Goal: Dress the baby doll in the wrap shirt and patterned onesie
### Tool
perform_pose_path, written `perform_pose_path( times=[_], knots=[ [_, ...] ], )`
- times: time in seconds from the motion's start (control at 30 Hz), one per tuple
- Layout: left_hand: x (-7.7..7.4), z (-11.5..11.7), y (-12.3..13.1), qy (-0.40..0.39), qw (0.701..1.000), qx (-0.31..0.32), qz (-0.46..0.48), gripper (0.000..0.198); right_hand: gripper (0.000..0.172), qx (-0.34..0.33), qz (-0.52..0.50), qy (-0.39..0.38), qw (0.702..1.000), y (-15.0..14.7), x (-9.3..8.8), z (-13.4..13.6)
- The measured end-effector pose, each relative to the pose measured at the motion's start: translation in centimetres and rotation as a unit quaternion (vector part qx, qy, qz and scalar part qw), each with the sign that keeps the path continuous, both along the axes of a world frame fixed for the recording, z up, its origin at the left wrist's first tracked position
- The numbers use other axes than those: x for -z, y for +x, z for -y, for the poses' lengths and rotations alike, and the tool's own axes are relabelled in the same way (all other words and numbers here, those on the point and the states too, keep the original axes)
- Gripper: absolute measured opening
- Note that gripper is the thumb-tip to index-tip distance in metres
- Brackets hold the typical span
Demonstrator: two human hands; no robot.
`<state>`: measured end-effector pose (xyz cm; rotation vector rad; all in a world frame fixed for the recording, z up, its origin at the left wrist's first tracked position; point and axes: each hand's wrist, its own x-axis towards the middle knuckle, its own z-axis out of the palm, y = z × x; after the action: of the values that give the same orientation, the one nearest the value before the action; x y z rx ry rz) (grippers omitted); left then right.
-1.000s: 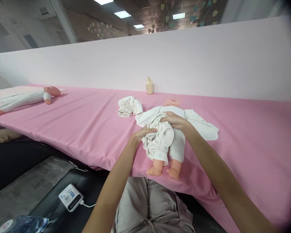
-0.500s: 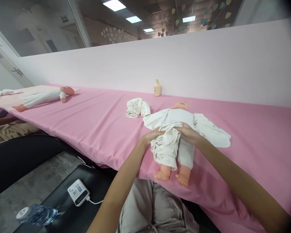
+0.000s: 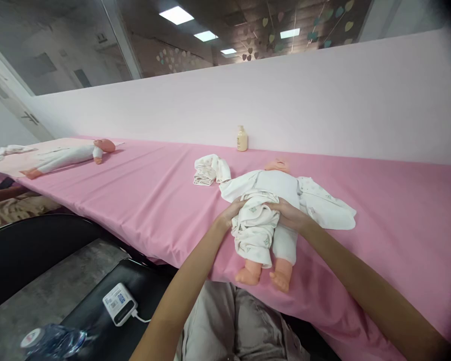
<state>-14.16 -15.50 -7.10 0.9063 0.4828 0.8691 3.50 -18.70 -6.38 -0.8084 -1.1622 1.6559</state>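
Observation:
A baby doll [image 3: 283, 182] lies on its back in front of me, feet toward the table's near edge. Bunched white baby pants [image 3: 253, 231] with a small green print cover one of its legs, the one on my left; the bare foot sticks out below the cuff. My left hand [image 3: 233, 210] grips the bunched waist at its left side. On the other side my right hand [image 3: 285, 211] is closed on the fabric, its fingertips partly hidden in the folds. A white printed top [image 3: 327, 206] lies spread under the doll, one sleeve out to the right.
A pink-covered table [image 3: 165, 195] runs along the wall. Folded white cloth [image 3: 206, 171] lies left of the doll, a pump bottle [image 3: 242, 139] behind. Another doll [image 3: 69, 155] lies far left, near a person's arm [image 3: 5, 194]. A white device [image 3: 119, 304] and water bottle [image 3: 54, 342] rest on the black chair.
The pants' waist has spread a little wider and lies flatter over the doll's thigh. Both hands still hold it, the left slightly farther out. The view has shifted slightly.

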Motion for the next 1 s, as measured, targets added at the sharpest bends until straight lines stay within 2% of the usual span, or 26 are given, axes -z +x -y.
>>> perform_pose_path(
  times=[0.13, 0.27, 0.43, 0.57, 0.63, 0.7, 0.8, 0.9, 1.0],
  knots=[
    [0.5, -0.1, -0.5, -0.010, 0.999, 0.052, -0.010, 0.046, 0.025, 0.047, -0.053, -0.012, 0.997, -0.7, 0.4, -0.4],
    [0.7, -0.1, -0.4, 0.004, 1.000, 0.029, 0.001, 0.055, 0.021, 0.050, -0.064, -0.031, 0.996, -0.5, 0.5, -0.5],
    [0.2, -0.4, 0.1, -0.023, 0.999, -0.021, -0.012, 0.034, 0.027, -0.067, -0.020, 0.018, 0.997, 0.2, 0.0, 0.0],
    [0.3, -0.6, -0.2, -0.020, 0.999, 0.017, -0.020, 0.021, 0.031, -0.063, -0.004, 0.003, 0.998, 0.2, 0.0, 0.1],
    [0.6, -0.7, -0.3, -0.032, 0.999, 0.033, -0.021, 0.027, 0.039, -0.055, -0.021, -0.008, 0.998, 0.2, 0.2, -0.1],
    [0.8, -0.6, -0.5, -0.025, 0.999, 0.038, -0.012, 0.043, 0.041, -0.061, -0.034, -0.009, 0.998, 0.2, 0.3, -0.3],
    [0.7, -0.4, -0.6, 0.021, 0.998, 0.063, -0.013, 0.063, 0.030, -0.063, -0.053, -0.014, 0.996, 0.3, 0.3, -0.5],
    [0.1, 0.0, -0.8, 0.070, 0.991, 0.081, -0.077, 0.070, 0.023, -0.060, -0.081, -0.015, 0.995, 0.4, 0.4, -0.6],
    [-0.4, 0.1, -1.0, 0.082, 0.985, 0.067, -0.136, 0.069, 0.034, -0.072, -0.089, 0.011, 0.993, 0.6, 0.5, -0.5]
  ],
)
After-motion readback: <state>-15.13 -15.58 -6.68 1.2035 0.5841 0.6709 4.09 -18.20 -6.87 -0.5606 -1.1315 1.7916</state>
